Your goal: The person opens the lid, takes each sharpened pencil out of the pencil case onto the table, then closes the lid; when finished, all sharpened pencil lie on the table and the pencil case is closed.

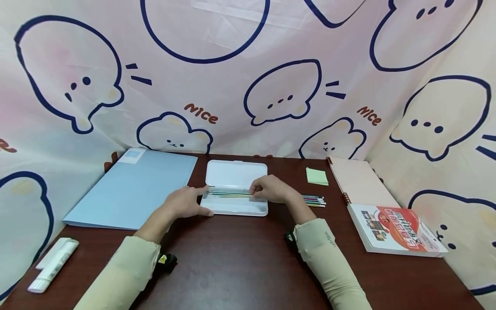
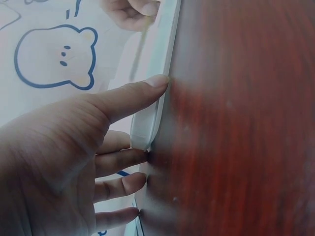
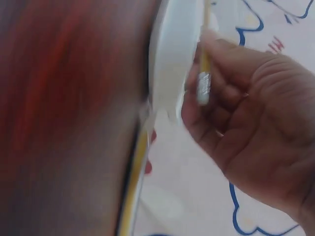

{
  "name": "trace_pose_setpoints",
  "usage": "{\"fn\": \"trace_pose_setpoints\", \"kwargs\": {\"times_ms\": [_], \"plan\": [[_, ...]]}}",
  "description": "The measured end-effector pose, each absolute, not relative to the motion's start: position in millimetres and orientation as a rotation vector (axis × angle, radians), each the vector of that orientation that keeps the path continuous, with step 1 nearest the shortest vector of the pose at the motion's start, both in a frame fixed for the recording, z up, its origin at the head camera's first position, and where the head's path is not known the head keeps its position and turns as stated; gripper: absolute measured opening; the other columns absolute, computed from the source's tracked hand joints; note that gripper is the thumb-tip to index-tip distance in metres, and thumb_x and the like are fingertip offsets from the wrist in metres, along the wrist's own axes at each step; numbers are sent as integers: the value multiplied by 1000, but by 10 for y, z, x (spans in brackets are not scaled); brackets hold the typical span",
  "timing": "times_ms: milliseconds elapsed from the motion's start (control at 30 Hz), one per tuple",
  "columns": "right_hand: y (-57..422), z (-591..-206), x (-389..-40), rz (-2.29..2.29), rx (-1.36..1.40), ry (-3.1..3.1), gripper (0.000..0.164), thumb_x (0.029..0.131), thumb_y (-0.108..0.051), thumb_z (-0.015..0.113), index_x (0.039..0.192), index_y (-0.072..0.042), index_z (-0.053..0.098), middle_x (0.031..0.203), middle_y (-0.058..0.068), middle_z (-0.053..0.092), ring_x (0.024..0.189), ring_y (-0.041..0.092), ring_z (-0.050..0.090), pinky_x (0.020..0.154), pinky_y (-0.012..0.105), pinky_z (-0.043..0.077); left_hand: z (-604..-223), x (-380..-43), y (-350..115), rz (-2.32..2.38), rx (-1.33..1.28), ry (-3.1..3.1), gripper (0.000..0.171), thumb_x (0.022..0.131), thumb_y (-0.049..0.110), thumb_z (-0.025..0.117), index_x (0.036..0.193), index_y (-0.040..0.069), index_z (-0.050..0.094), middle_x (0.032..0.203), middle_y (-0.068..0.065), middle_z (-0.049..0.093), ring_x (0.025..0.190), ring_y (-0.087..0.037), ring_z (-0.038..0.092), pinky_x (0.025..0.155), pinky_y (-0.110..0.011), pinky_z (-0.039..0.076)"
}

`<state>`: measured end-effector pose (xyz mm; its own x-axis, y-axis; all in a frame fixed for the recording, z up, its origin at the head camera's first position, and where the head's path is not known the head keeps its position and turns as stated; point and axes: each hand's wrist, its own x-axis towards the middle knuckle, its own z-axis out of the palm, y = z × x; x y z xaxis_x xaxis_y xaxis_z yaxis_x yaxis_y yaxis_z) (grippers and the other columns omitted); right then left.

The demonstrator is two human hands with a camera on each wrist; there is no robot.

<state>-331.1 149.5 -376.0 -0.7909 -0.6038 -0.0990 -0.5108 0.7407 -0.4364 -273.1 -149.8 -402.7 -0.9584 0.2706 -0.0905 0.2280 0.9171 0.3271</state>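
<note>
A white pencil case (image 1: 236, 171) lies with its lid raised at the middle of the table, several pencils (image 1: 224, 192) in its tray. At its left end my left hand (image 1: 187, 202) holds the case, with the thumb (image 2: 142, 92) along the front rim and the other fingers by the end wall. Over the tray's right part, my right hand (image 1: 273, 189) pinches a yellow pencil (image 3: 204, 64) between thumb and fingers, its metal-banded end pointing out of the grip. More pencils (image 1: 314, 200) lie on the table right of the case, partly hidden by my right wrist.
A blue folder (image 1: 135, 185) lies at the left, with a white tube (image 1: 54, 265) nearer me. Green sticky notes (image 1: 317, 176) are at the back right. Farther right, a spiral notebook (image 1: 362, 181) lies beside a red and white book (image 1: 399, 230). A printed cloth hangs behind.
</note>
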Motion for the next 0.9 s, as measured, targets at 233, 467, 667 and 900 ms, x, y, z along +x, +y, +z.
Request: {"fn": "trace_pose_setpoints", "kwargs": {"times_ms": [233,467,667,900], "plan": [[2050,-3647,-3318,-732,-876,2835,8,95,-23,73,96,-20,80,93,-9,75,83,13,62,77,33,51,-4047,-2727,-1498,488,378,2944,98,78,58,80,155,12,42,146,-22,56,126,-39,57,98,-58,48],[2732,-3673,-3199,-800,-757,2883,8,94,-21,73,95,-17,80,91,-5,77,83,14,61,75,34,50,-4034,-2726,-1512,481,385,2963,98,78,59,79,155,11,42,145,-23,57,125,-40,57,96,-57,49],[3069,-3803,-3153,-776,-594,2895,8,93,-23,74,90,-20,81,91,-5,76,82,16,58,69,33,46,-4042,-2732,-1520,448,379,2966,98,79,60,78,155,12,41,145,-23,56,127,-41,56,96,-57,49],[3211,-3898,-3177,-792,-561,2831,10,91,-19,75,82,-19,78,84,-4,73,76,18,55,68,34,45,-4033,-2734,-1487,450,388,2958,97,80,60,77,156,12,41,145,-24,57,126,-41,56,95,-57,50]]}}
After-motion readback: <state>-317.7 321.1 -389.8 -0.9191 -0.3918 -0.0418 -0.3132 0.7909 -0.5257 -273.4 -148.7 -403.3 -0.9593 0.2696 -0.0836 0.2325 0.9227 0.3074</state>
